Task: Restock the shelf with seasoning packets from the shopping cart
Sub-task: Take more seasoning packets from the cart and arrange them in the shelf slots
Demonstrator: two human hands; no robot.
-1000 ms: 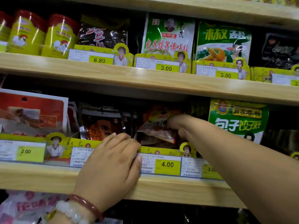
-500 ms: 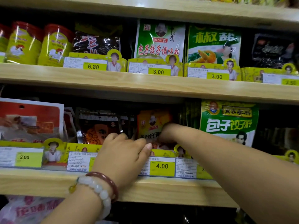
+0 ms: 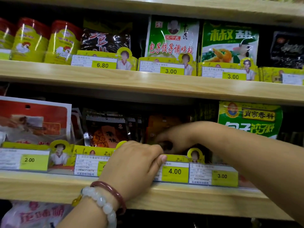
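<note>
An orange seasoning packet [image 3: 164, 124] stands in the lower shelf slot behind the 4.00 price tag [image 3: 174, 171]. My right hand [image 3: 176, 138] reaches in from the right and grips the packet's lower part with curled fingers; that lower part is hidden. My left hand [image 3: 131, 163], with bead bracelets at the wrist, sits on the yellow price rail [image 3: 179, 157]. Its fingers hook over the rail's top edge and the thumb presses the front. The wooden lower shelf [image 3: 189, 193] runs below both hands.
Left of the slot stand dark packets with an orange picture [image 3: 105, 132] and a red-and-white packet [image 3: 34, 120]. A green packet [image 3: 250, 119] stands to the right. The upper shelf [image 3: 148, 84] carries yellow jars [image 3: 29, 41] and more packets. A pink-printed bag [image 3: 32, 214] shows below.
My right hand has pushed the orange packet lower into the slot. My left hand slid right along the rail and curled over its top edge. The camera moved closer.
</note>
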